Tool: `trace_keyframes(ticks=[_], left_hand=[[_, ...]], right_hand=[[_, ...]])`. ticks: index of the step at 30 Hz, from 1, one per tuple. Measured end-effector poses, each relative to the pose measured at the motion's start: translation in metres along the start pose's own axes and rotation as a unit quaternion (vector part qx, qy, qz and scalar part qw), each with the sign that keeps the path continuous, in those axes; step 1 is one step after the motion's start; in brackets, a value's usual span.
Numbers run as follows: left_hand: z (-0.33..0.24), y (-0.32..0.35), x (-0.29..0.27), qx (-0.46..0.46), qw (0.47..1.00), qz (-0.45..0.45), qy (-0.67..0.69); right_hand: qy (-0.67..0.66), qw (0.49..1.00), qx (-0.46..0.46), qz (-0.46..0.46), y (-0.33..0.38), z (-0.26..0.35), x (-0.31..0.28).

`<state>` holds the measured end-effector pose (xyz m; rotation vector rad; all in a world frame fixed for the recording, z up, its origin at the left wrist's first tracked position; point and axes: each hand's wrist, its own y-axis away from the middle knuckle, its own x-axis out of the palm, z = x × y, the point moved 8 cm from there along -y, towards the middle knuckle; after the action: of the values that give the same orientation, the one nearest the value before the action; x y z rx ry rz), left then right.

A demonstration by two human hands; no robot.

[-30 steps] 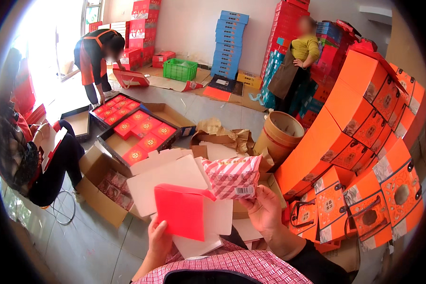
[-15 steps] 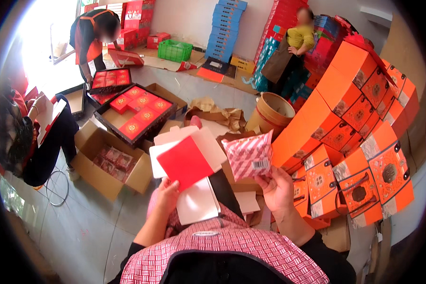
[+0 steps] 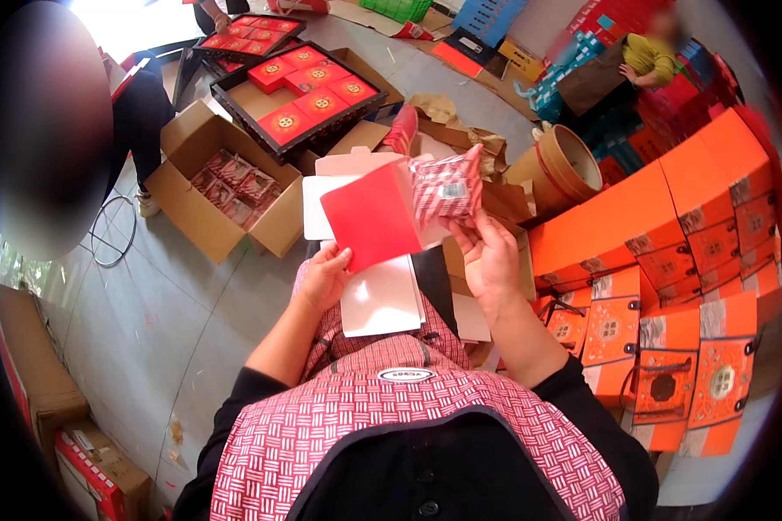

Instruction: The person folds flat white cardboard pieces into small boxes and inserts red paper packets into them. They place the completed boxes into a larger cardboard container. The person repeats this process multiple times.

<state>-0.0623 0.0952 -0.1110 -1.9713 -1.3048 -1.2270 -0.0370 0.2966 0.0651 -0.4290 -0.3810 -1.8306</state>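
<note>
Pinched at its lower left edge by my left hand point(image 3: 326, 276) is an unfolded red carton point(image 3: 372, 224) with white flaps spread round it. My right hand point(image 3: 487, 252) grips the lower right corner of a sealed packet point(image 3: 447, 189), pink-and-white striped with a barcode label. The packet stands upright beside the carton and overlaps its right flap; whether the two touch, I cannot tell. White card pieces point(image 3: 381, 300) lie on my lap, below the carton.
An open cardboard box point(image 3: 174, 187) of striped packets stands at left. Beyond it, a black tray point(image 3: 278, 149) holds red boxes. Orange gift boxes point(image 3: 613, 234) are stacked at right, near a round tan bin point(image 3: 560, 161). Co-workers are at far left and far right.
My right hand has brought the packet leftward, up against or in front of the carton's right flap. My left hand keeps its hold on the carton. The whole view has tilted downward.
</note>
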Motion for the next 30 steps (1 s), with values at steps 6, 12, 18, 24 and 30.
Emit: trace_keyframes(ticks=[6,12,18,24,30], left_hand=[[-0.006,-0.004,-0.001,0.020,1.000,-0.013,-0.015],[-0.016,0.000,0.002,0.002,0.999,-0.004,0.035],[-0.010,0.004,0.009,-0.021,0.998,0.002,-0.061],[-0.023,0.025,0.041,-0.003,0.985,0.009,-0.170],[-0.038,0.017,0.042,0.038,0.980,-0.065,-0.183]], right_hand=[[0.257,0.945,0.197,0.052,-0.030,-0.045,-0.012],[0.468,0.837,-0.278,0.057,-0.022,0.016,0.028],[0.344,0.916,-0.089,0.187,0.001,-0.076,0.019],[0.163,0.974,0.025,0.158,-0.019,-0.086,0.002],[0.233,0.946,0.009,0.223,-0.002,-0.095,-0.013]])
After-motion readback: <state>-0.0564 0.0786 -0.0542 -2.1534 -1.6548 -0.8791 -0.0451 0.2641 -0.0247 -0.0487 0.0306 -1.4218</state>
